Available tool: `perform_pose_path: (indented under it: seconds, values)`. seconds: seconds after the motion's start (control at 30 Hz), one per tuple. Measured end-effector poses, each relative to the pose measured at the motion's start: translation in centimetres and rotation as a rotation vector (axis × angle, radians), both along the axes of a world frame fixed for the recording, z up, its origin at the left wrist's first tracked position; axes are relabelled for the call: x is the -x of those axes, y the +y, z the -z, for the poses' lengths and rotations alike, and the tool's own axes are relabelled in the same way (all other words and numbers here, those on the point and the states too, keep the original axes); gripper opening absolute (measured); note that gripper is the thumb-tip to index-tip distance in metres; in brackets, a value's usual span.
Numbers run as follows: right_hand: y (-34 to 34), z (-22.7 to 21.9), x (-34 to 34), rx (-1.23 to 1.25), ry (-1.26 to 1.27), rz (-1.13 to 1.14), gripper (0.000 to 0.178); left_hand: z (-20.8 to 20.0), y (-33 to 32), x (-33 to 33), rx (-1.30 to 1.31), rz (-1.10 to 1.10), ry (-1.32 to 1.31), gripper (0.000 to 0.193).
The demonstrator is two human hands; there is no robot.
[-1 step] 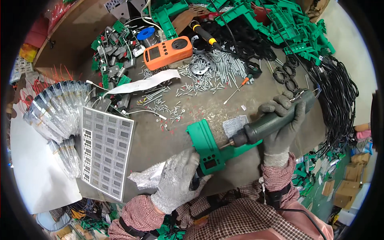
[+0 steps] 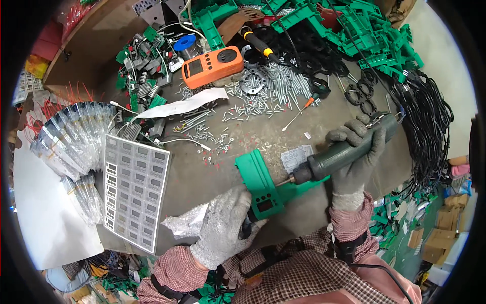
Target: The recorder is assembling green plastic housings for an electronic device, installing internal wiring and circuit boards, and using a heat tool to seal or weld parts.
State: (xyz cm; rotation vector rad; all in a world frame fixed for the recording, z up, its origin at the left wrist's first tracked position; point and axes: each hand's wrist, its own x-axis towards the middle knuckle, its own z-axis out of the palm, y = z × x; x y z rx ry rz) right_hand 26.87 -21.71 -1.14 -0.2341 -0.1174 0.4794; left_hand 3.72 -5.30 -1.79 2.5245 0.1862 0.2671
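My gloved left hand (image 2: 223, 225) is closed around the lower end of a green plastic housing (image 2: 253, 175) near the table's front edge. The housing has a small dark display and several buttons, and a black part shows beside my fingers. In my gloved right hand (image 2: 357, 159) is a dark green electric screwdriver (image 2: 331, 159), lying at a slant. Its bit points left and reaches the housing's side by the buttons; the exact contact at the tip is too small to tell. Crumpled clear plastic wrap (image 2: 185, 223) lies against my left hand.
A label sheet (image 2: 134, 192) and bagged parts (image 2: 76, 142) lie at left. Further back are an orange meter (image 2: 212, 67), a solder spool (image 2: 186, 46), loose screws (image 2: 278, 88) and a thin screwdriver (image 2: 298, 114). Green housings (image 2: 354, 33) and black cables (image 2: 428, 126) fill the right.
The green housing and the bit of the electric screwdriver have shifted very slightly up and to the left. Both hands keep their hold.
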Motion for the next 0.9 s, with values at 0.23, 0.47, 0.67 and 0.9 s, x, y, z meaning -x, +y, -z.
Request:
perform_pose_path:
  seconds: [0.23, 0.47, 0.67, 0.9]
  values:
    - [-2.9, 1.6, 1.0, -0.088, -0.009, 0.131, 0.037, -1.5, 1.1, 1.1, -0.081, -0.022, -0.057, 0.063]
    - [-3.8, 2.3, 1.9, -0.115, 0.018, 0.138, 0.037, -0.9, 0.9, 2.4, -0.483, 0.191, -0.044, 0.057]
    - [-3.5, 2.1, 2.0, -0.125, 0.045, 0.125, 0.037, -1.2, 0.9, 2.2, -0.471, 0.182, -0.047, 0.059]
    - [-3.4, 2.1, 1.6, -0.139, 0.064, 0.111, 0.038, -0.4, 1.1, 1.7, -0.4, 0.196, -0.08, 0.059]
